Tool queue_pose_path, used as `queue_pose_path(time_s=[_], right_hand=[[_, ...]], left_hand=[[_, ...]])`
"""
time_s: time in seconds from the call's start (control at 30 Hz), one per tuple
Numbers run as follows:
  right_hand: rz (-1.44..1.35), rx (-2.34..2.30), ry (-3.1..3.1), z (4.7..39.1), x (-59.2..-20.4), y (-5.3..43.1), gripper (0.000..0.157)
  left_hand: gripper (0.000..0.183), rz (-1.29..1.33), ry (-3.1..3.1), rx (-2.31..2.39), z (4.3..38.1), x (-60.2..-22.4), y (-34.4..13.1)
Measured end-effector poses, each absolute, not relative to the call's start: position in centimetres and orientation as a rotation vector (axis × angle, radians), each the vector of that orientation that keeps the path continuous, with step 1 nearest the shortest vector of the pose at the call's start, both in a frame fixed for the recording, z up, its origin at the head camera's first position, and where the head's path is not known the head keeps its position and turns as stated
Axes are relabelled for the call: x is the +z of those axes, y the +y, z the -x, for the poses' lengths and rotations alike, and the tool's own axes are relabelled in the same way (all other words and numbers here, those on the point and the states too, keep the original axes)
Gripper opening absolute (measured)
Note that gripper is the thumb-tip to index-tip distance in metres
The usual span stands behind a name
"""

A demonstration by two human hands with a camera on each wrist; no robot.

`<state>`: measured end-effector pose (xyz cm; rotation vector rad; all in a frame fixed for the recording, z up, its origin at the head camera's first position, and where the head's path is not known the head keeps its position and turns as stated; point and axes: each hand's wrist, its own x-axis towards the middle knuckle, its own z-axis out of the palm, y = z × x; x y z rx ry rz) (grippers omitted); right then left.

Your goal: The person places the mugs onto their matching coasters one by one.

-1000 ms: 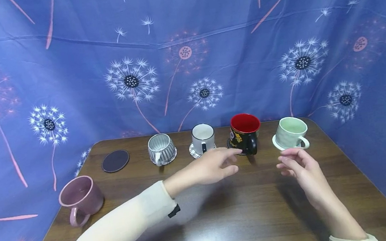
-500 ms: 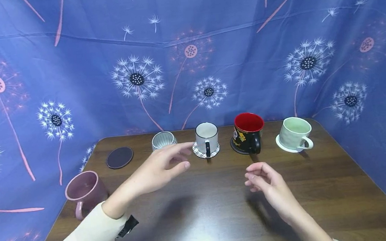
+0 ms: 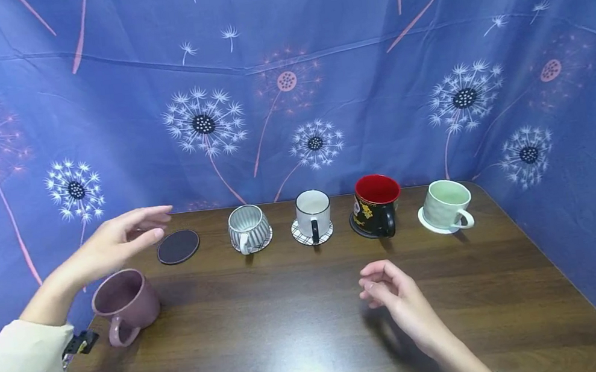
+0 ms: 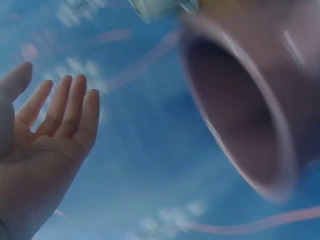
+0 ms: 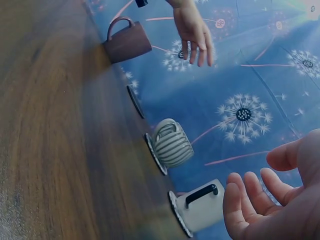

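My left hand [image 3: 113, 245] hovers above and just behind the purple mug [image 3: 127, 301], its fingers extended and holding nothing. That mug stands directly on the table at the left, handle toward me; in the left wrist view its wide mouth [image 4: 235, 115] lies apart from the fingers. Beyond the mug a dark round coaster [image 3: 178, 247] lies bare. Over the middle right of the table my right hand [image 3: 397, 297] floats with loosely bent fingers and nothing in them. Nearest to it is the black mug with a red inside [image 3: 379, 208], standing on a dark coaster.
Along the back edge stand a grey ribbed cup [image 3: 248, 227], a white mug with a black handle [image 3: 313, 213] and a pale green cup [image 3: 446, 204], each on a coaster. A blue dandelion-print cloth [image 3: 374, 81] hangs behind and beside the wooden table [image 3: 267, 310].
My left hand has swept left from in front of the black mug to above the purple mug. The right hand has drawn left and nearer, away from the green cup. The mugs stay put.
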<state>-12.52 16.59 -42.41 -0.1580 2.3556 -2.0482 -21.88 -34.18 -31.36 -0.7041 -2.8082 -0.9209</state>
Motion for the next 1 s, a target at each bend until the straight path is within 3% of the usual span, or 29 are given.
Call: queue_pose_path(time_s=[0.2, 0.4, 0.67, 1.0], right_hand=[[0.144, -2.04, 2.338, 12.7, -42.5, 16.2, 0.021], [0.147, -2.042, 2.322, 12.8, -42.4, 15.8, 0.022], [0.166, -2.028, 2.308, 12.9, -42.5, 15.2, 0.026], [0.247, -1.991, 2.293, 12.9, -42.6, 13.8, 0.024]], left_hand=[[0.045, 0.423, -2.897, -0.929, 23.6, -33.3, -40.7], [0.049, 0.397, -2.869, -1.013, 24.9, -36.5, -44.6], [0.054, 0.471, -2.77, -1.24, 26.4, -40.5, -47.0], [0.051, 0.515, -2.849, -1.183, 27.0, -43.4, -48.5]])
